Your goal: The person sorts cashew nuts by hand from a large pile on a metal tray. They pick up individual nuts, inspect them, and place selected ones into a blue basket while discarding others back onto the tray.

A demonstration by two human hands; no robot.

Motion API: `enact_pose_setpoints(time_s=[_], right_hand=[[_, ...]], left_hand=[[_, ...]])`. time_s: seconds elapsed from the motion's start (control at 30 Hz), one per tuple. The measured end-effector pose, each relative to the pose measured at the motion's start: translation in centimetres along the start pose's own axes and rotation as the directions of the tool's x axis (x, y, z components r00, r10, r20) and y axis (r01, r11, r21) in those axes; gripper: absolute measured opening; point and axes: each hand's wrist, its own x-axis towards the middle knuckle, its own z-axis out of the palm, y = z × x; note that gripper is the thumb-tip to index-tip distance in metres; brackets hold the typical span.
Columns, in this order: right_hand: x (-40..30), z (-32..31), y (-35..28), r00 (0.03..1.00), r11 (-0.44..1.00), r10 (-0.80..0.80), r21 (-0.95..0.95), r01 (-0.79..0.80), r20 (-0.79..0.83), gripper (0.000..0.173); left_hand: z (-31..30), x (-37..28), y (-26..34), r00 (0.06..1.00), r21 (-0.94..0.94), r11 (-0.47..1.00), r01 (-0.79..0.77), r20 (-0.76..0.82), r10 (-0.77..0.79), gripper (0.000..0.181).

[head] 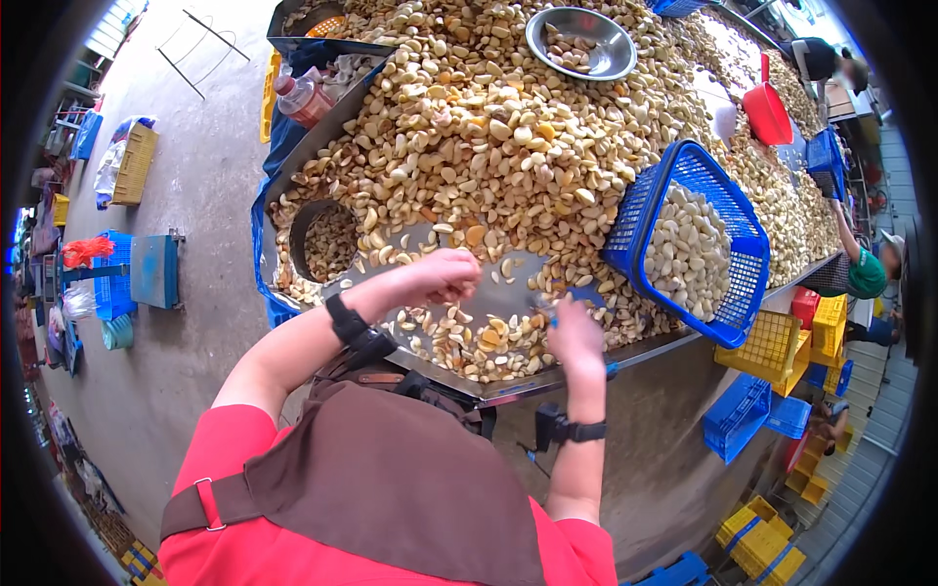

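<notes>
A large heap of pale garlic cloves (476, 139) covers the metal table. My left hand (448, 277) hangs over a bare patch of metal at the near side, its fingers curled; whether it holds a clove cannot be made out. Over the cloves near the front edge is my right hand (575, 329), blurred, around what seems to be a small tool with a blue part, its tip hidden. A blue plastic basket (636, 275) of whiter cloves leans on the heap to the right. Left of my hands, a round opening (297, 242) in the table holds brownish scraps.
A steel bowl (621, 55) with some cloves rests on the heap's far part. A red scoop (767, 113) lies farther right, near other people. A plastic bottle (302, 101) stands at the table's left. Yellow crates (758, 343) and blue crates (736, 417) stand beyond the right edge.
</notes>
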Motion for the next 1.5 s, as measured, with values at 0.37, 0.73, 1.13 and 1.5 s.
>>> enact_pose_setpoints(time_s=[0.37, 0.73, 1.13, 1.5], right_hand=[[4.4, 1.1, -2.8, 0.938, 0.993, -0.086, 0.051, 0.109, -0.335, 0.009], [1.2, -1.1, -4.0, 0.896, 0.933, -0.089, 0.278, 0.228, -0.435, 0.025], [4.7, -0.5, 2.6, 0.953, 0.998, 0.054, 0.004, -0.056, -0.298, 0.023], [-0.1, -3.6, 0.3, 0.977, 0.896, 0.092, 0.445, 0.002, -0.190, 0.021]], left_hand=[[0.3, -1.1, 0.0, 0.855, 0.639, 0.733, -0.234, -0.223, 0.468, 0.014], [1.9, 1.2, -1.7, 0.994, -0.426, 0.901, 0.080, 0.099, -0.041, 0.023], [2.3, 2.7, -1.8, 0.987, -0.689, 0.720, 0.080, 0.157, 0.040, 0.033], [2.0, 2.2, -1.5, 0.977, -0.657, 0.749, 0.085, 0.202, 0.066, 0.041]])
